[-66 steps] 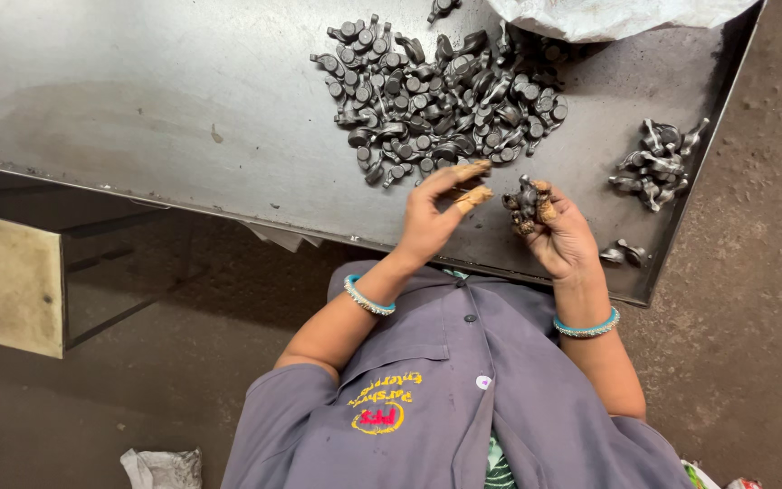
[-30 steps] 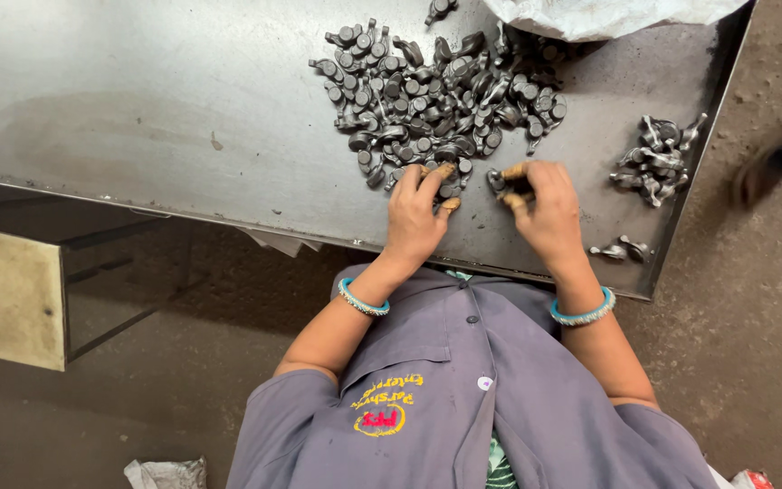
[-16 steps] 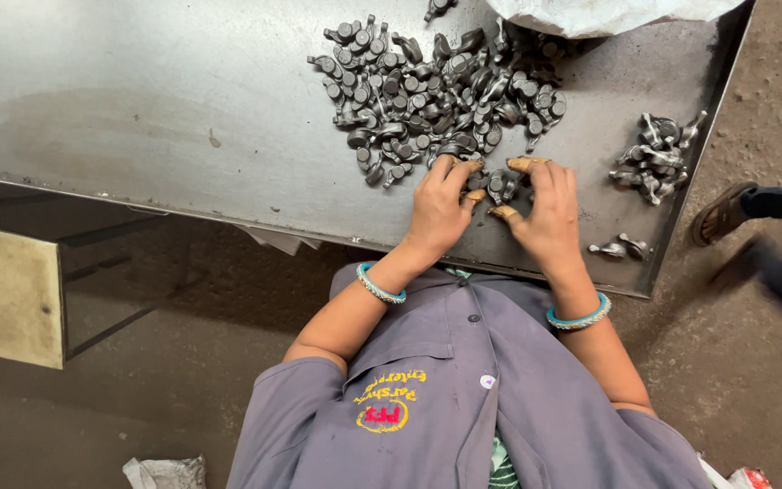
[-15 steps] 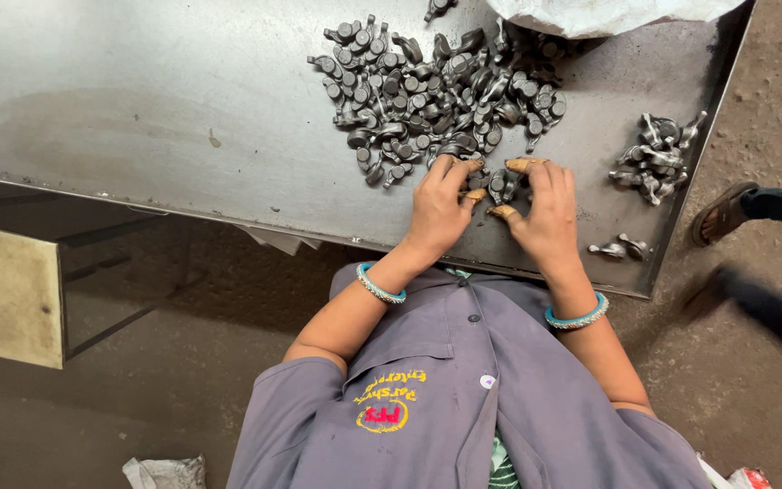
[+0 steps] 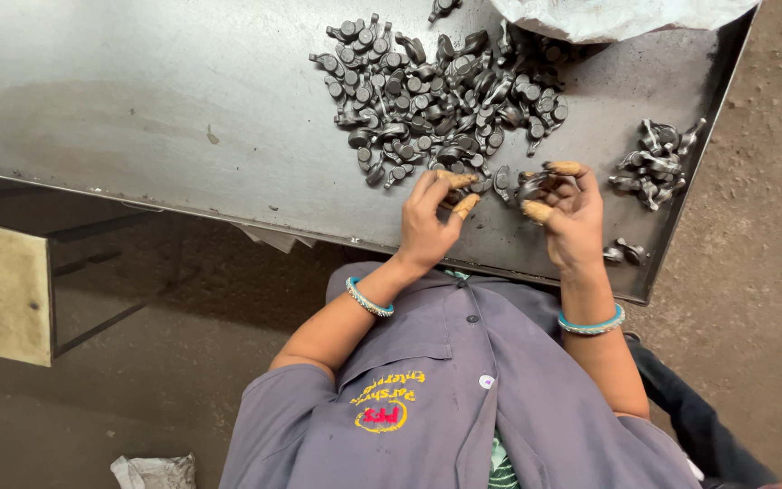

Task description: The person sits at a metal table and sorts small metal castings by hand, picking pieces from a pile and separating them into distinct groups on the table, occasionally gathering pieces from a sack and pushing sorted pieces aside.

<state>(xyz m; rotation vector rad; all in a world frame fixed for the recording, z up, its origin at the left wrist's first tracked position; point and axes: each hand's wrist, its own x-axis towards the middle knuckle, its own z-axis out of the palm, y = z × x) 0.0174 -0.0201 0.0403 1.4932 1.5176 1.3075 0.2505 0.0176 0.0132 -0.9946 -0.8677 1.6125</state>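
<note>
- One grey metal table (image 5: 138, 100), bare over its left half, raised lip along the right edge.
- One person in a grey-violet shirt (image 5: 463, 398), seen from above, a yellow and red emblem on the chest.
- One pale block (image 5: 2, 290) beside the table frame, lower left; one crumpled white rag (image 5: 151, 473) on the floor.
- One white sack (image 5: 617, 16) at the table's top right edge, partly out of frame.
- One big pile of small dark metal parts (image 5: 441, 91), too many to count exactly, several dozen at least; it sits centre-right on the table, just beyond the hands.
- One small pile (image 5: 658, 163) near the right lip, roughly eight to ten parts, well apart from the big one.
- Two loose parts (image 5: 624, 253) at the near right edge.
- Left hand (image 5: 432, 222): at the near edge of the big pile, fingers curled; cannot tell if it pinches a part.
- Right hand (image 5: 572, 213): fingers closed around a dark part (image 5: 531, 186), lifted slightly off the table.
- Hands close together, not touching.
- Two bangles: one on the left wrist (image 5: 369, 298), one teal on the right wrist (image 5: 592, 324).
</note>
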